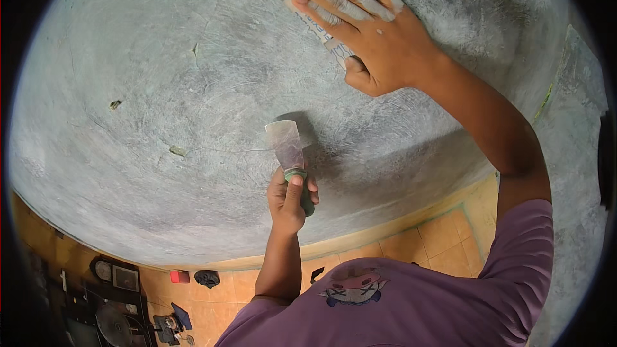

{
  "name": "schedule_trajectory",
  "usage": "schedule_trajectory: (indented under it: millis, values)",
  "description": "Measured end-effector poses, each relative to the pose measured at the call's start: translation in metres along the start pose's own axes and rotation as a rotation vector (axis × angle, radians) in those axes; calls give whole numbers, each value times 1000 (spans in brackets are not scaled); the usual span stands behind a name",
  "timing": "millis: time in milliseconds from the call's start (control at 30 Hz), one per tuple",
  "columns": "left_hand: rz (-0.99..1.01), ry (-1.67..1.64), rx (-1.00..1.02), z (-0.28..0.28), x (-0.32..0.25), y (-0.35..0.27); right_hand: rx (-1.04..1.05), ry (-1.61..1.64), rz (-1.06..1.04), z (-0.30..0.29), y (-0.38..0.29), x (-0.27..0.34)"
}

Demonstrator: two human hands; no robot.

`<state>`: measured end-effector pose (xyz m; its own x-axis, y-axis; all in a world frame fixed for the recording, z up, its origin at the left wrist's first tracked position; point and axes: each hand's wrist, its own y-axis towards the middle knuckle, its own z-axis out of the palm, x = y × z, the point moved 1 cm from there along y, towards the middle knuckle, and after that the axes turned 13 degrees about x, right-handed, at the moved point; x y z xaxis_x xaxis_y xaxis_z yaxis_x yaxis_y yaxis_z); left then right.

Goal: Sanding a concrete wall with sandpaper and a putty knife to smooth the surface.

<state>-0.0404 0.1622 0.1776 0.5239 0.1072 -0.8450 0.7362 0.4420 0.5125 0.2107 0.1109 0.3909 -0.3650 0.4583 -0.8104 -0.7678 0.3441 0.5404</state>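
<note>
A grey plastered wall (231,77) with scratches and small chips fills most of the view. My left hand (290,197) grips the green handle of a putty knife (285,142), its metal blade pointing up in the picture, with a shadow on the wall beside it. Higher up and to the right, my right hand (371,33) lies spread over a sheet of sandpaper (315,26), with the printed backing facing me and pressed to the wall. Pale dust coats several fingers of that hand.
Orange floor tiles (441,236) run along the foot of the wall. At the lower left are a red box (180,276), a black bundle (207,278), a fan (114,324) and a framed picture (125,278). Another wall face (573,154) stands at the right.
</note>
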Motion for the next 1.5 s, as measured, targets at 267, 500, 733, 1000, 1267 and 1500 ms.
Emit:
schedule_trajectory:
  millis: [267,500,733,1000,1267,1500]
  values:
    - [1,22,-30,-1,5,-7,533,717,82,-62,-17,46]
    - [-24,-39,-40,-2,6,-10,506,609,171,-56,-24,33]
    - [-27,-82,-39,-3,11,-12,528,616,130,-64,-16,81]
    - [-32,-68,-85,-13,8,-13,481,560,203,-59,-17,55]
    - [-33,-56,-66,-12,6,-14,343,504,134,-62,-31,75]
    - [-37,-49,-85,-8,8,-13,433,621,234,-63,-12,58]
